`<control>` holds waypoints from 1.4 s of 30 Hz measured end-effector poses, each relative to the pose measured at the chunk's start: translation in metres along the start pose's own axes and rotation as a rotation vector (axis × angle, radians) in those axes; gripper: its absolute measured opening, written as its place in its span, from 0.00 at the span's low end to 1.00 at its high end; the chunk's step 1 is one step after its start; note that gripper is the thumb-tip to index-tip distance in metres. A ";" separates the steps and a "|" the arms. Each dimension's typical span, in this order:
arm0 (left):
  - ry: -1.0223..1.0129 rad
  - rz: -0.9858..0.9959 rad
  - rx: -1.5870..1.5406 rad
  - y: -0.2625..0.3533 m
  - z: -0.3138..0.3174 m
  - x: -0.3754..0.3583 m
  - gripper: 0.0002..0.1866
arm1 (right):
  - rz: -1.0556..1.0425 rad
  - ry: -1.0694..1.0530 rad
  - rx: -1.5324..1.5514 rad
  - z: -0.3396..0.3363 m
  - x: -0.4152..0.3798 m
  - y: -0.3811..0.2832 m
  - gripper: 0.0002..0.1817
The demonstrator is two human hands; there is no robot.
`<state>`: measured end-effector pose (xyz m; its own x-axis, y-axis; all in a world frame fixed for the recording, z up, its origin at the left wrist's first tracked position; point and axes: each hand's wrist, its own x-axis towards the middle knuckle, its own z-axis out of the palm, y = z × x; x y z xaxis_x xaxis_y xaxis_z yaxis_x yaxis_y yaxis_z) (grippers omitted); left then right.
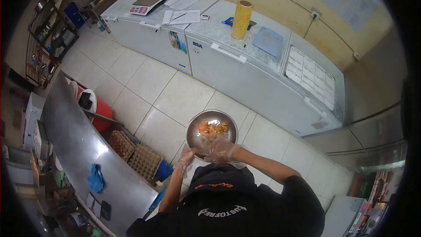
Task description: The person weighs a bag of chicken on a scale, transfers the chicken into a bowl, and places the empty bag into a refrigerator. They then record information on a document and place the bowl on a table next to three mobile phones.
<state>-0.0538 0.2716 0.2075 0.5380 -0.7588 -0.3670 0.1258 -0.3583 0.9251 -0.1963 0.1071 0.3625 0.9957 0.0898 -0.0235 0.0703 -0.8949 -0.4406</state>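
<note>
A wide steel bowl [191, 128] sits low in front of my body. Orange and yellow pieces that look like marinated meat [213, 128] lie in its bottom. My left hand [187, 157], in a clear plastic glove, grips the bowl's near left rim. Inside the bowl, at the near side of the pieces, is my right hand [218, 147], also in a loose clear glove. The glove's plastic and the angle hide most of its fingers, so I cannot tell whether they close on a piece.
To the left runs a steel counter [79, 127] with a blue cloth [95, 178] and a phone [105, 210]. Egg trays [144, 162] and a red bucket [102, 120] stand below its edge. Ahead, chest freezers [245, 72] carry a scale [148, 5], papers and a film roll [242, 19].
</note>
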 end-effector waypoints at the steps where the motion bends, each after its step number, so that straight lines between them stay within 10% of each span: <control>1: -0.001 -0.009 -0.008 -0.001 -0.016 0.029 0.20 | 0.073 -0.186 0.186 -0.035 0.024 0.014 0.25; 4: -0.150 -0.211 0.332 0.043 -0.054 0.105 0.24 | -0.008 -0.426 0.183 -0.084 0.091 0.072 0.26; 6: 0.131 -0.162 -0.191 0.101 -0.085 0.133 0.19 | -0.274 0.074 0.181 -0.087 0.109 0.118 0.24; 8: 0.239 -0.345 -0.181 0.099 -0.138 0.173 0.13 | -0.173 -0.531 0.209 -0.128 0.144 0.171 0.29; 12: 0.504 -0.365 -0.217 0.120 -0.231 0.239 0.12 | -0.078 -0.099 0.823 -0.191 0.235 0.291 0.08; 16: 0.746 -0.088 -0.630 0.099 -0.295 0.317 0.18 | 0.321 0.255 0.665 -0.164 0.321 0.429 0.10; 20: 0.834 -0.148 -0.705 0.151 -0.338 0.391 0.22 | 0.839 0.480 1.134 -0.116 0.408 0.503 0.11; 25: 0.704 0.040 -0.740 0.159 -0.405 0.493 0.18 | 0.473 0.466 0.515 -0.123 0.528 0.612 0.14; 31: 0.779 0.030 -0.200 0.169 -0.450 0.595 0.13 | 0.843 0.425 -0.243 -0.186 0.681 0.749 0.29; 34: 0.580 -0.181 -0.716 0.194 -0.469 0.642 0.15 | 0.749 0.450 -0.250 -0.195 0.728 0.816 0.25; 42: 0.600 -0.354 -0.625 0.231 -0.460 0.693 0.21 | 0.636 0.134 -0.103 -0.224 0.693 0.861 0.09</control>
<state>0.7315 -0.0871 0.2116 0.7008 -0.1916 -0.6872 0.6963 -0.0259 0.7173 0.5674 -0.6991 0.1684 0.8435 -0.5195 -0.1365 -0.5355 -0.7935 -0.2892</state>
